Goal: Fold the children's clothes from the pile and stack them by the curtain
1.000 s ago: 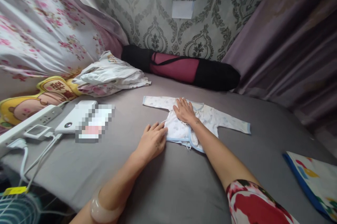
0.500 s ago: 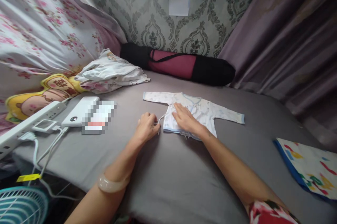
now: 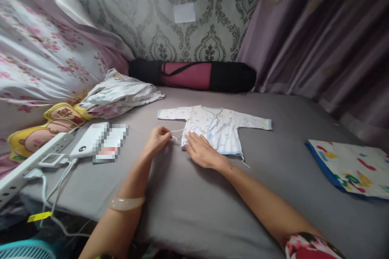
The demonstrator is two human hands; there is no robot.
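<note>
A small white baby shirt (image 3: pixel 225 133) with light-blue trim lies spread on the grey bedsheet, both sleeves stretched out sideways. Just left of its lower corner, my left hand (image 3: pixel 158 139) is closed, pinching a thin white tie string (image 3: pixel 176 131) that runs to the shirt's side. My right hand (image 3: pixel 200 149) rests flat on the shirt's lower left part, fingers extended and covering some of the hem. Another tie string (image 3: pixel 246 163) trails from the lower right corner.
Left of my hands lie a white power bank (image 3: pixel 91 141), a blurred-out flat item (image 3: pixel 112 143) and a power strip (image 3: pixel 33 170) with cables. Crumpled white cloth (image 3: pixel 121 93) and a black-and-maroon long bag (image 3: pixel 188 75) lie behind. A colourful folded cloth (image 3: pixel 352 165) is at right.
My right hand has slid down toward the shirt's lower left hem. My left hand has drawn the string out leftward. The camera view has shifted a little.
</note>
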